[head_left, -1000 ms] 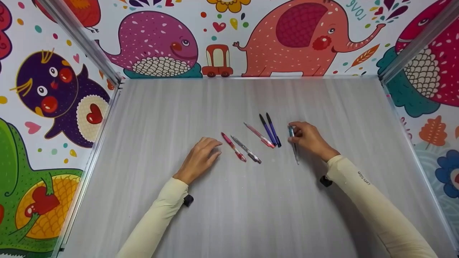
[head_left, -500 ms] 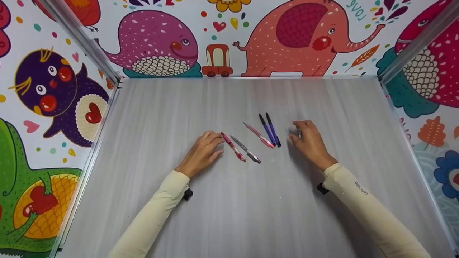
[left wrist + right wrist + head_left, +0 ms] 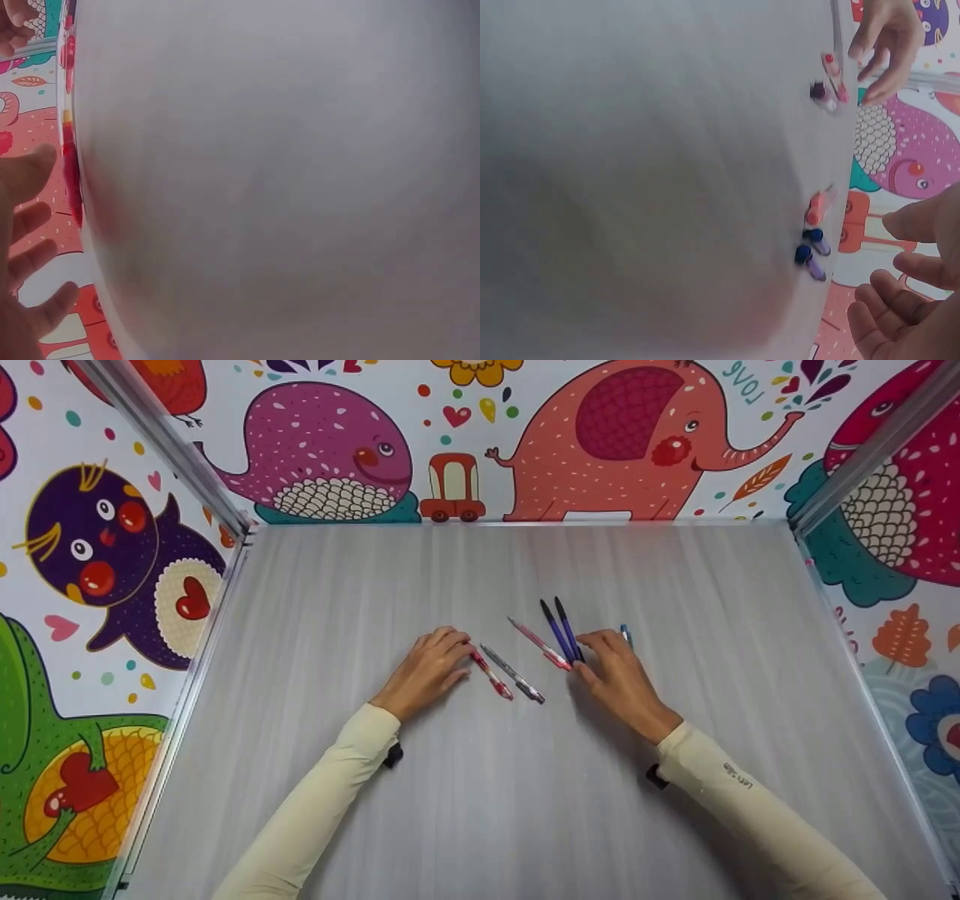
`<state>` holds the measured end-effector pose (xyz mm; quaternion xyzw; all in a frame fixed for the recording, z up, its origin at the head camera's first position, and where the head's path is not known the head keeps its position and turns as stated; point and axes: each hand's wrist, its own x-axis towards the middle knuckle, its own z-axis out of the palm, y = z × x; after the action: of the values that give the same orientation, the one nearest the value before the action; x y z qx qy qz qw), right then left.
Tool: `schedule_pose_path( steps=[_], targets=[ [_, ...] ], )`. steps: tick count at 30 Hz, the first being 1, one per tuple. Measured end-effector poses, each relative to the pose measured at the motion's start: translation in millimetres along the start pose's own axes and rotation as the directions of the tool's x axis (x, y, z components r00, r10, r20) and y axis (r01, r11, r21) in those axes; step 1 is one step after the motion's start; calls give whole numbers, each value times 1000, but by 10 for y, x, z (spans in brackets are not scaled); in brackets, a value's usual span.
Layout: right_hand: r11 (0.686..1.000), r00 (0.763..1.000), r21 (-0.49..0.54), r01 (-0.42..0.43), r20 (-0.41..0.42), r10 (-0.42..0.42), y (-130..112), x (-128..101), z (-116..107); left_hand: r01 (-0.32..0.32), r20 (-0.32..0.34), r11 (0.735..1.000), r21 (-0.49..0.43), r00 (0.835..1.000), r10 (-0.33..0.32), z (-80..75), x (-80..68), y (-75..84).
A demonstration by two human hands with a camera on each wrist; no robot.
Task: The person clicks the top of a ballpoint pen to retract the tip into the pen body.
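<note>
My left hand (image 3: 427, 671) is at the upper end of a red pen (image 3: 492, 673), fingertips over or against it. The left wrist view shows its fingers spread and loosely bent beside that pen (image 3: 70, 165). A grey clear pen (image 3: 513, 674) lies just right of the red one. My right hand (image 3: 624, 681) hovers by the lower ends of two dark-capped blue pens (image 3: 557, 631), thumb apart from the fingers. The right wrist view shows nothing in its grasp. A pink pen (image 3: 536, 642) lies left of the blue pair. Behind the right hand shows the blue end of a clear pen (image 3: 626, 634), mostly hidden.
The pens lie on a grey wood-grain table (image 3: 420, 577). Printed cartoon panels stand along its back and sides, such as the back panel (image 3: 480, 435). A metal post (image 3: 172, 450) rises at the back left corner, another post (image 3: 855, 450) at the back right.
My right hand has let go of the clear blue-ended pen and moved left to the blue pens. The left hand has shifted slightly up and right to the red pen.
</note>
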<state>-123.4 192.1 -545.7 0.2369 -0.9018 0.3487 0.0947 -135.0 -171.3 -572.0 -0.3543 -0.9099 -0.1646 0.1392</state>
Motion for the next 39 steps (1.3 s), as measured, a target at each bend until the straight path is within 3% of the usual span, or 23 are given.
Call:
schedule_pose_path(
  steps=[15,39],
  targets=[
    [996,997,41,76,-1,-76,-130,-104,212,-20,35,1000,15,999,20,57,91,-60],
    [994,997,89,57,41,-61,-101,-197,268,3,89,1000,-8,996,-2,88,188,-68]
  ],
)
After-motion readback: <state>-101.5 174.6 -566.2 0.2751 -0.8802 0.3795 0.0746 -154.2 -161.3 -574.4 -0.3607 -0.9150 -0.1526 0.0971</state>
